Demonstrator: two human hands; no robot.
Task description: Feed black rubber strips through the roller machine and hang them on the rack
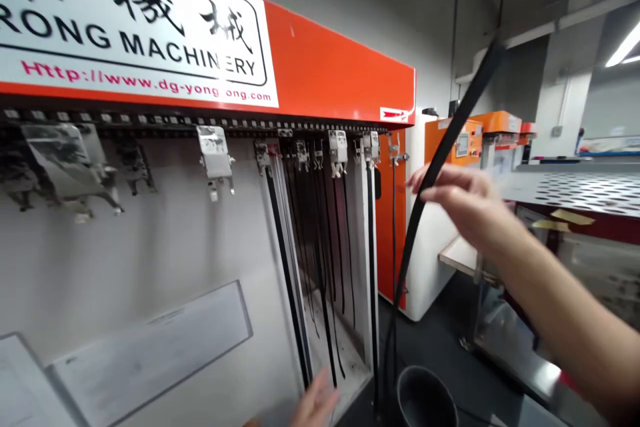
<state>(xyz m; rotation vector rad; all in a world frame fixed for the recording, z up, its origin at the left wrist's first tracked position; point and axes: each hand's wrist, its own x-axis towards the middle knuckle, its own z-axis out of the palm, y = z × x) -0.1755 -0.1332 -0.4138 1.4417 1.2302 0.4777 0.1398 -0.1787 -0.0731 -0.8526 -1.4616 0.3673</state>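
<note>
My right hand point(463, 203) is raised at the right of an orange machine and pinches a long black strap point(434, 170), which runs from high up at the right down towards the floor. My left hand point(317, 403) shows only in part at the bottom edge, fingers stretched out, close to the lower ends of several black straps point(325, 260) hanging inside the machine's opening. Those straps hang from metal clips point(338, 150) on a chain rail point(200, 123) under the orange header.
A white and orange sign point(135, 27) tops the machine. Empty clips point(215, 153) hang further left. A black bucket point(425, 400) stands on the floor below. Behind my right arm are a perforated metal table point(575, 190) and more orange and white machines point(493, 130).
</note>
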